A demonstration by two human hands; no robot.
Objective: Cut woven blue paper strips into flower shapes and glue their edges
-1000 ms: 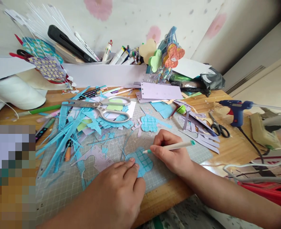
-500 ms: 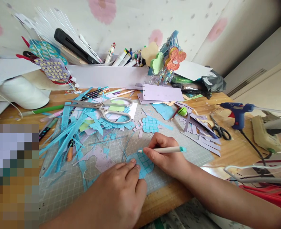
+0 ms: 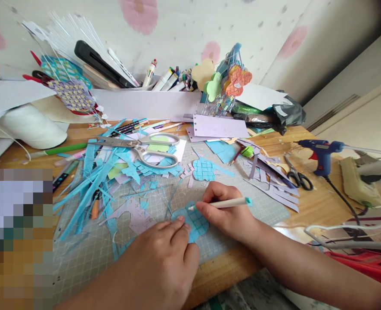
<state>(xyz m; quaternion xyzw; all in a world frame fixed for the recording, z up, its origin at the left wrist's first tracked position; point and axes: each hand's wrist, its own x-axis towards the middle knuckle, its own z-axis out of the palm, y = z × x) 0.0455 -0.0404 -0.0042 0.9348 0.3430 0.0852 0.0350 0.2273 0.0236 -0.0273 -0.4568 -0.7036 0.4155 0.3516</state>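
A blue paper cutout [image 3: 198, 221] with a drawn grid of darker lines lies on the grey cutting mat [image 3: 235, 241]. My left hand [image 3: 167, 254] rests on its left part, fingers lying flat and pressing it down, gripping nothing. In a pinch, my right hand [image 3: 227, 211] holds a white marker [image 3: 227, 203] with a teal end; its tip is at the cutout's upper part. Beyond the hands lies a second gridded blue cutout [image 3: 204, 169].
Large silver scissors [image 3: 141, 148] lie on blue paper strips [image 3: 88, 189] at the left. Purple scraps [image 3: 274, 189], small black-handled scissors [image 3: 296, 177] and a blue glue gun [image 3: 322, 153] are at the right. A pen box [image 3: 145, 103] stands behind.
The marker has tilted more, its tip shifting slightly down on the cutout. My left hand stays in place.
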